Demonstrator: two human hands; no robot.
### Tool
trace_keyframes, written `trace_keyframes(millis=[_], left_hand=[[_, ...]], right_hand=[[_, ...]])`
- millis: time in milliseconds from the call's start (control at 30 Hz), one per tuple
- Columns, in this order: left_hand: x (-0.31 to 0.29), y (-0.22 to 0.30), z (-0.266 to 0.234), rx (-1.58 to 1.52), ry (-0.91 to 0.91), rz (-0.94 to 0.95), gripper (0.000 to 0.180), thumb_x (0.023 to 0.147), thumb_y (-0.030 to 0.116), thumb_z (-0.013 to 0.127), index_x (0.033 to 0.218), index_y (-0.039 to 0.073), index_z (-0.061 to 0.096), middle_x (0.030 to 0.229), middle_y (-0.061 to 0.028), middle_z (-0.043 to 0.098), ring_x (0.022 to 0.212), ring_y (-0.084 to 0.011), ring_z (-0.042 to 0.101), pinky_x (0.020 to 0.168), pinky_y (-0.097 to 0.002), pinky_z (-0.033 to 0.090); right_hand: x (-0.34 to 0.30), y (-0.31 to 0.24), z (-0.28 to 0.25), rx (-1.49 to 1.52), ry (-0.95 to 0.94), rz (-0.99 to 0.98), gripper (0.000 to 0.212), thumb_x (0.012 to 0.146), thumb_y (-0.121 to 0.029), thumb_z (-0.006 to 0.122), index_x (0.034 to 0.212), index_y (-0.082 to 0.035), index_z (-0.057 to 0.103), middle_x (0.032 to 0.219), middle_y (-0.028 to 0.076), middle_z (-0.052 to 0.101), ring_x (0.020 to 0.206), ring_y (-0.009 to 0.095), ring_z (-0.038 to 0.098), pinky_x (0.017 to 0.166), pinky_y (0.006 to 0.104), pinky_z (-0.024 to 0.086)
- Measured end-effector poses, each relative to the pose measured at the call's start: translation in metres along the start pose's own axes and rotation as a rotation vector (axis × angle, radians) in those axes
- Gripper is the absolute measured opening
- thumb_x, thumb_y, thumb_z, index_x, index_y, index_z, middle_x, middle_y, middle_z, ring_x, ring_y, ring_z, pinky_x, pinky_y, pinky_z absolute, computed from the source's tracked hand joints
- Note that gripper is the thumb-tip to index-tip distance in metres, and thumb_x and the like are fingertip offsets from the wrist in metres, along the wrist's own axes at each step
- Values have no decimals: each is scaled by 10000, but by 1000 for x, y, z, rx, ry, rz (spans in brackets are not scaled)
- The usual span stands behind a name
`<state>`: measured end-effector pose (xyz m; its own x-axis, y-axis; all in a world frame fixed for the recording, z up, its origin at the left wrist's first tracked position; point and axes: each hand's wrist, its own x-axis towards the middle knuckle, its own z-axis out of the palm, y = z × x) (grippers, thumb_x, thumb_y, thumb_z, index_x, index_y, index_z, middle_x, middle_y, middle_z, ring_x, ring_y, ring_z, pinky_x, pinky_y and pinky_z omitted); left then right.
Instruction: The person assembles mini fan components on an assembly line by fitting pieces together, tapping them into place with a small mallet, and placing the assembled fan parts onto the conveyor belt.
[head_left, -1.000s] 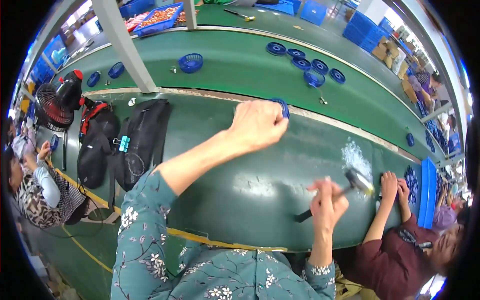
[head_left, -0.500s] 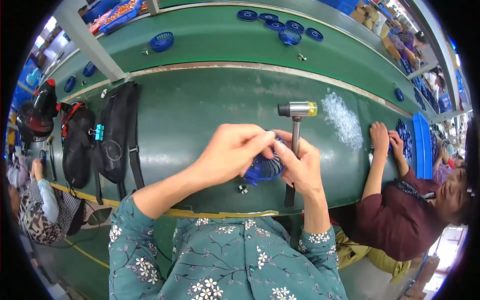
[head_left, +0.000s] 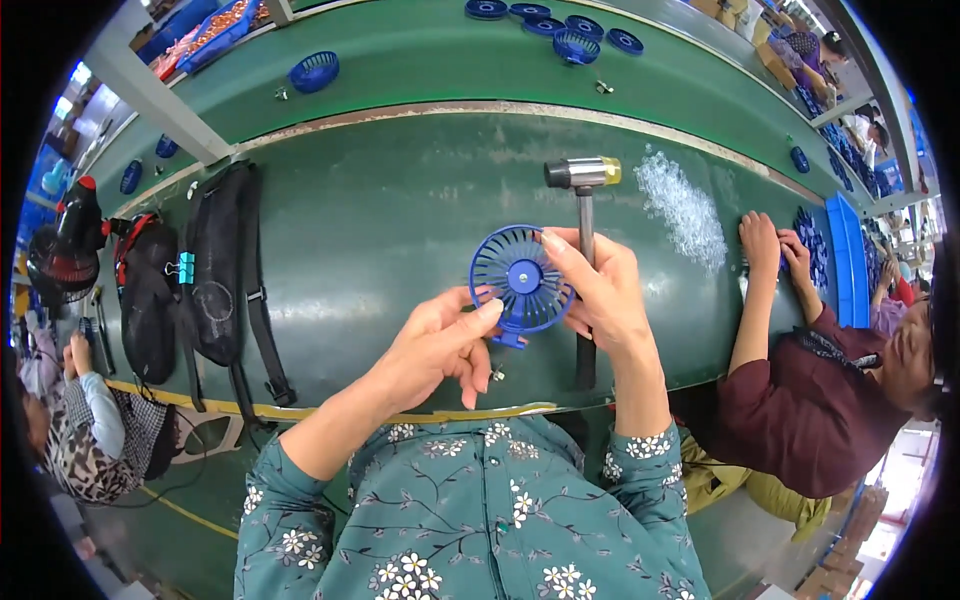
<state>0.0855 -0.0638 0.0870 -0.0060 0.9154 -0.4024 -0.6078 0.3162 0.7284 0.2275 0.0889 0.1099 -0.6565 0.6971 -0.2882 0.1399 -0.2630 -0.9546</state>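
Both hands point(head_left: 600, 290) now lift the blue fan grille point(head_left: 520, 277) higher—hammer point(head_left: 584, 230) (earlier upright) unmoved.

The right hand point(head_left: 600, 290) covers the right edge of the blue fan grille point(head_left: 522, 278) and the middle of the hammer point(head_left: 584, 240) handle, so the grip on the handle cannot be judged. The left hand point(head_left: 440, 345) hides the grille's lower left rim. A tiny metal piece point(head_left: 497, 375) on the table point(head_left: 380, 200) below is too small to identify. At the right of the frame, a co-worker's hands point(head_left: 770, 250) cover small blue parts point(head_left: 812, 255), blurred by the rim. Dark bags point(head_left: 190, 280) at the left blend together.
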Motion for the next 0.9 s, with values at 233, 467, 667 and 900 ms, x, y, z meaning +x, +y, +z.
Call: trace_keyframes(millis=[233,467,667,900], left_hand=[[8,-6,9,-108,-92,-28,392,1009,262,504,1276,-2,392,1050,-265,638,590,-171,640,459,-294,552],[14,-15,6,-305,0,58,277,980,170,553,1192,-4,511,964,-221,680,562,-140,610,474,-271,540],[19,-15,-2,-467,40,96,239,968,165,571,1101,-32,600,927,-184,697,578,-129,616,511,-272,546],[19,-13,-7,-381,63,94,250,959,185,586,1056,-44,605,912,-176,704,565,-112,607,487,-262,538]], right_hand=[[8,-15,2,-171,-33,72,415,920,-335,674,1067,51,634,601,-28,518,387,20,377,328,208,244],[5,5,6,-257,38,-76,448,932,-367,651,1060,63,658,690,18,614,568,68,536,499,248,421],[-34,38,18,-189,-48,33,394,915,-265,694,1112,71,633,867,75,689,802,100,630,700,257,516],[-39,34,9,-222,-128,3,348,847,-142,730,1133,21,617,714,-21,576,616,43,505,549,242,428]])
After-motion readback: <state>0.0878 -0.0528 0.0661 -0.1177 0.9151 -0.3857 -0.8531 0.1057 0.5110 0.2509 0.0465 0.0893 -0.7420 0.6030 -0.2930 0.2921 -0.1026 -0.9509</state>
